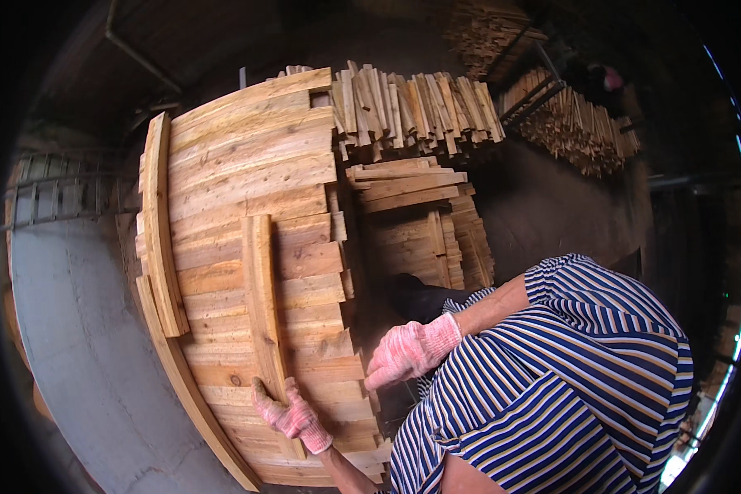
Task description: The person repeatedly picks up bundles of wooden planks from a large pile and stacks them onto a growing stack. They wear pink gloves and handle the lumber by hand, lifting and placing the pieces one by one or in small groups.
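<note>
My left hand [295, 418], in a pink and white knit glove, grips the near end of a wooden strip [261, 296]. Thumb and fingers lie on either side of it. The strip rests lengthwise across a stack of rough planks [214, 284]. My right hand [412, 354], gloved alike, hovers by the stack's right edge with its fingers curled together. Whatever those fingers hold, if anything, is hidden under the hand. Along the stack's left side lie two more strips, an upper one [161, 222] and a lower one [191, 387], overlapping where they meet.
A grey metal surface [82, 329] runs along the left, with a barred frame [66, 189] at its far end. Beyond the stack stands a pile of short slats [416, 107]. A lower plank stack [412, 222] sits to the right. More piled wood [572, 123] is farther back.
</note>
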### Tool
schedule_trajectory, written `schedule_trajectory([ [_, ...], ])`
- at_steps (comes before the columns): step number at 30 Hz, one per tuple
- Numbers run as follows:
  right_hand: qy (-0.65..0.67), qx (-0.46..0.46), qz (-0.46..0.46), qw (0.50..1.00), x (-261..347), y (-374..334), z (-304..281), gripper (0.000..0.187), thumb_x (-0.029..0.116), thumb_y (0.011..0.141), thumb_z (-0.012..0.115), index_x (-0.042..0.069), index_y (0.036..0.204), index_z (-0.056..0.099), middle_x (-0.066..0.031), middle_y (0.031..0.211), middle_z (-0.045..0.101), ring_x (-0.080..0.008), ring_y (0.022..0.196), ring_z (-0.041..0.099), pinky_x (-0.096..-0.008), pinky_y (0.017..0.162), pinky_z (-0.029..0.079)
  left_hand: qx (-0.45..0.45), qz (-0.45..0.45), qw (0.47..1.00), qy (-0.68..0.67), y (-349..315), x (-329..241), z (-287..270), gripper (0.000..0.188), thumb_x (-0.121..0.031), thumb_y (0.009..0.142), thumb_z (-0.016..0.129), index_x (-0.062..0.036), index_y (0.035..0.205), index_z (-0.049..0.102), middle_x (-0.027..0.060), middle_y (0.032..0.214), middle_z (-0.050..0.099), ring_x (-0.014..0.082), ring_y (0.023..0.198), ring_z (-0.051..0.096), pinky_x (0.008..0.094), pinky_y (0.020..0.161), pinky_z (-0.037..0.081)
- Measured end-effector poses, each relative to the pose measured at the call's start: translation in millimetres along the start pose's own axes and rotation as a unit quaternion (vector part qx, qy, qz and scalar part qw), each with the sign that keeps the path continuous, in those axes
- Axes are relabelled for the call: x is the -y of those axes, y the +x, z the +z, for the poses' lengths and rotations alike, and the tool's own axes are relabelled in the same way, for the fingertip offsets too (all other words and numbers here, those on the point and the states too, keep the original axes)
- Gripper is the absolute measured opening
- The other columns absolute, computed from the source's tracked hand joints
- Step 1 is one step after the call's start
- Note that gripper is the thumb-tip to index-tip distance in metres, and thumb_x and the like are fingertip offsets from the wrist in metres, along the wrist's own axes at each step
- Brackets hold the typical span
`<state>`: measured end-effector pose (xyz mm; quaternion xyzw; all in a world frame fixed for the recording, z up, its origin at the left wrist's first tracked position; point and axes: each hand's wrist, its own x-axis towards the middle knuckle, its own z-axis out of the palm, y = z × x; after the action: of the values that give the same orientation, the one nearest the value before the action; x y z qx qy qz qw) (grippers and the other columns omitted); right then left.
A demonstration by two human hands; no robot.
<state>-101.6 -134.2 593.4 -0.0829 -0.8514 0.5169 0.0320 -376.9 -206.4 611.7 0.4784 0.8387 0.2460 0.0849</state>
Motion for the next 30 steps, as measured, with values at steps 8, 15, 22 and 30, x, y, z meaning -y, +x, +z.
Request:
schedule_trajectory([
  [8,0.115,-0.353,0.091,0.924,-14,-32,-33,0.108,0.062,0.074,0.078,0.001,0.151,0.033,-0.0210,0.154,0.038,-0.0329,0.141,0.041,-0.0398,0.116,0.036,0.195,-0.068,0.857,-0.472,26,-175,11,0.063,-0.020,0.094,0.069,0.0002,0.147,0.040,0.0173,0.135,0.057,0.0226,0.118,0.058,0.0319,0.097,0.050],
  [15,0.313,-0.530,0.134,0.777,-67,-119,-79,0.114,0.026,0.074,0.086,0.004,0.158,0.012,-0.0198,0.157,0.032,-0.0279,0.144,0.036,-0.0363,0.120,0.031,0.327,0.042,0.697,-0.637,41,-327,151,0.069,-0.019,0.091,0.070,-0.0036,0.149,0.035,0.0158,0.139,0.057,0.0289,0.115,0.061,0.0389,0.101,0.050],
  [22,0.210,-0.388,0.444,0.780,-121,-308,-36,0.099,0.046,0.084,0.073,0.002,0.156,0.022,-0.0189,0.152,0.043,-0.0324,0.139,0.045,-0.0360,0.114,0.038,0.435,-0.315,0.596,-0.597,-8,-399,369,0.052,-0.023,0.089,0.075,-0.0094,0.134,0.054,0.0066,0.104,0.066,0.0195,0.087,0.065,0.0348,0.073,0.055],
  [30,0.314,-0.361,0.568,0.670,-288,-376,-18,0.075,0.046,0.095,0.057,0.011,0.155,0.031,-0.0174,0.148,0.050,-0.0314,0.129,0.055,-0.0412,0.105,0.044,0.417,-0.594,0.503,-0.470,-100,-294,522,0.026,-0.032,0.090,0.072,-0.0110,0.102,0.062,0.0039,0.083,0.060,0.0208,0.070,0.059,0.0381,0.062,0.052],
])
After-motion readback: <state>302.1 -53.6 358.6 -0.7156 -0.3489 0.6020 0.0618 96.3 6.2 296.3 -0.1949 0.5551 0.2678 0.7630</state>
